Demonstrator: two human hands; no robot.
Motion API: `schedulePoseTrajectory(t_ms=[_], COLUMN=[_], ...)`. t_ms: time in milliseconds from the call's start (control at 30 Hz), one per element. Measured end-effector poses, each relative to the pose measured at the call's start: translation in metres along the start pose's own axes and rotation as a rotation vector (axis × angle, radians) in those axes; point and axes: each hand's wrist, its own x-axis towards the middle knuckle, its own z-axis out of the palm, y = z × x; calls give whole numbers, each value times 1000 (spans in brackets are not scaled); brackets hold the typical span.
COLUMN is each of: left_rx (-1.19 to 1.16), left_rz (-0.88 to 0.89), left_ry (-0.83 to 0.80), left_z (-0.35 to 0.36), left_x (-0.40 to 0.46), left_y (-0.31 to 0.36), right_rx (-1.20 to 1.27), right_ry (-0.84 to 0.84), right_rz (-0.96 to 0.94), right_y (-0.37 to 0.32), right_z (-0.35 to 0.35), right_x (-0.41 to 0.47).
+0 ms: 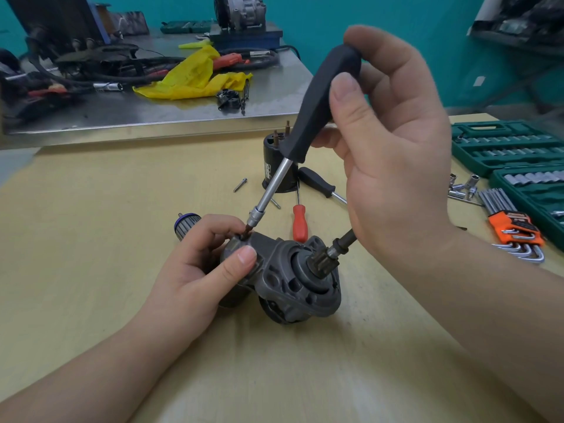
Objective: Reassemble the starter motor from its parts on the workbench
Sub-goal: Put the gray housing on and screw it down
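Observation:
The grey starter motor housing (293, 282) lies on the wooden bench, its pinion gear and shaft (332, 253) pointing up to the right. My left hand (201, 264) grips the housing's left end, thumb on top. My right hand (393, 141) holds the black handle of a socket driver (317, 102); its steel shank slants down to a bit seated on a screw (244, 235) at the housing's top left. A black cylindrical solenoid (274, 166) with copper studs stands behind. An armature (184, 224) with a blue end lies left of my fingers.
A red-handled screwdriver (299, 222), a black-handled one (319, 181) and a loose bolt (240, 184) lie behind the housing. Green socket cases (503, 148), loose sockets (462, 187) and an orange hex key set (515, 230) sit at right. A cluttered steel table (152, 111) stands beyond.

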Motion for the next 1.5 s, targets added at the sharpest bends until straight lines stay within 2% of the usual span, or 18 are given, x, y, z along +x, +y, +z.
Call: schedulePoseTrajectory(t_ms=[267, 467, 667, 900, 1133, 1333, 1500], left_rx=[12, -5, -4, 12, -2, -11, -4], left_rz=[-12, -8, -11, -16, -18, -21, -14], left_ry=[2, 1, -4, -7, -2, -3, 0], left_z=[-1, -1, 0, -1, -1, 0, 0], left_x=[-2, -2, -2, -2, -2, -2, -2], left_y=[1, 0, 2, 1, 0, 3, 1], right_rx=[90, -10, 98, 23, 109, 21, 100], right_ry=[9, 7, 14, 21, 31, 19, 36], right_rz=[35, 5, 47, 15, 61, 12, 47], right_y=[0, 1, 0, 1, 1, 1, 1], right_z=[-1, 1, -2, 0, -2, 1, -2], right_x=[0, 1, 0, 2, 1, 2, 1])
